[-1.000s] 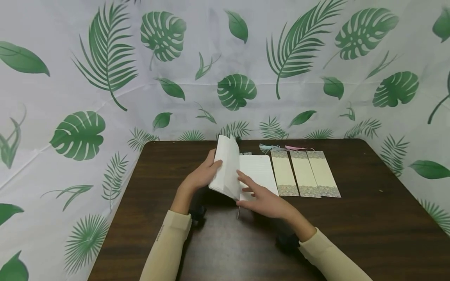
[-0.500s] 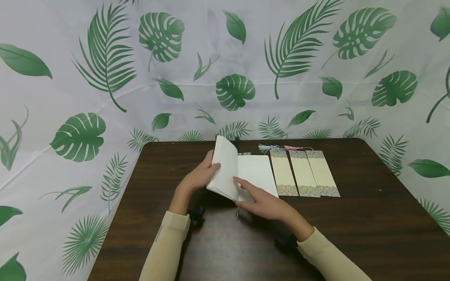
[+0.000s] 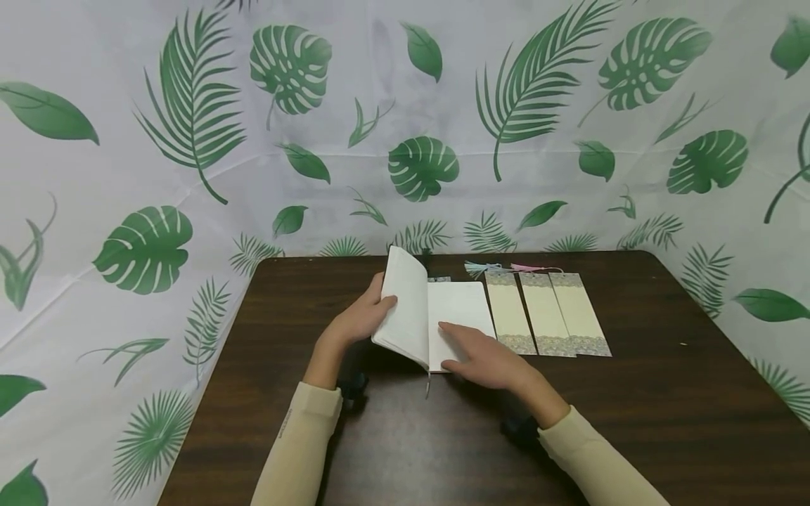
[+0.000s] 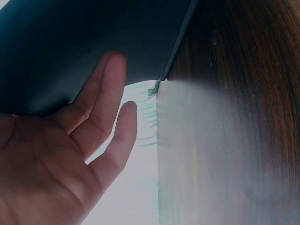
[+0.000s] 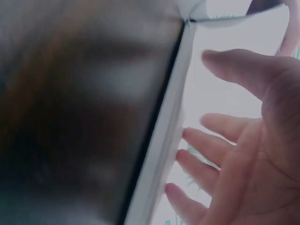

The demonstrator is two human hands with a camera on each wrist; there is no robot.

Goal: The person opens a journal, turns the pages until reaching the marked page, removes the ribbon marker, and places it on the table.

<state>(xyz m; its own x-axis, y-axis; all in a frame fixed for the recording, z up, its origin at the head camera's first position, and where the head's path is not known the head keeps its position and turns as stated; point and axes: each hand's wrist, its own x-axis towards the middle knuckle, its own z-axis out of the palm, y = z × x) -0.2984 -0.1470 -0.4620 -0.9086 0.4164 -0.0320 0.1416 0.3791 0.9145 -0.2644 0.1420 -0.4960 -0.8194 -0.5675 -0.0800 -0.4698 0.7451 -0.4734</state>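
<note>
A notebook [image 3: 405, 309] with white pages and a dark cover [image 4: 140, 42] lies spread on the table, its left half tilted up. My left hand [image 3: 362, 315] holds that raised half by its left edge, thumb on the page and fingers behind the cover. Over the right-hand page [image 3: 462, 302] is my right hand [image 3: 487, 357], fingers extended and nothing gripped. In the right wrist view its fingers [image 5: 201, 171] are spread beside the page block; whether they touch the paper I cannot tell. A thin ribbon [image 3: 427, 385] hangs from the bottom of the spine.
Several cream bookmarks with patterned ends lie right of the notebook, including a near one [image 3: 510, 313] and a far one [image 3: 577, 313]. A blue tassel [image 3: 482, 268] and a pink tassel [image 3: 528, 268] lie at their tops. Leaf-printed cloth [image 3: 342, 204] stands behind the dark table [image 3: 671, 400].
My right hand has moved off the raised pages and to the right, over the right-hand page. The left hand keeps its hold, and the raised half leans a little further left.
</note>
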